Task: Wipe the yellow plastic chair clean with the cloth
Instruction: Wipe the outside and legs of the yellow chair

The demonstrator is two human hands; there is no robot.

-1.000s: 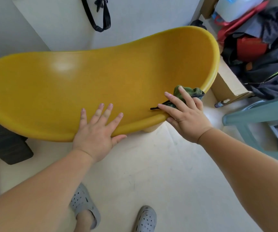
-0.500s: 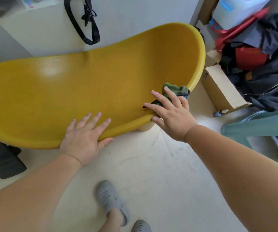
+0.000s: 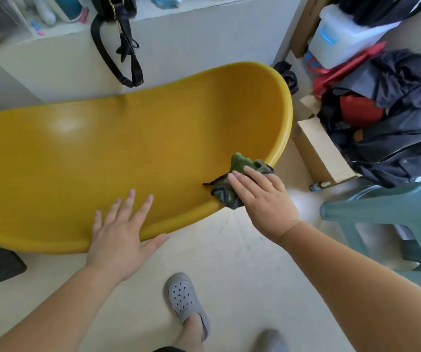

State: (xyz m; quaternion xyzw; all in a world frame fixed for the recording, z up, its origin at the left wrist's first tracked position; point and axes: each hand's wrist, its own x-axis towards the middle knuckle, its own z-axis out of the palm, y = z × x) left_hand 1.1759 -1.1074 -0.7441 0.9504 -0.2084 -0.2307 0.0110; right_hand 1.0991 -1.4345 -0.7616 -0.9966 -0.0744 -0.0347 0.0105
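The left hand [image 3: 118,235] lies flat, fingers spread, over the near rim of the glossy yellow chair [image 3: 128,148], with bare floor open below that edge. Near the seat's right end, the crumpled green cloth [image 3: 238,165] drapes over the rim under the straight, pressing fingers of the right hand [image 3: 262,199]. A cardboard box [image 3: 316,151] stands just beside the chair.

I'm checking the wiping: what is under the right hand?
A green cloth, bunched on the yellow chair at its near rim, lies under the right hand. The chair patch beneath is covered.
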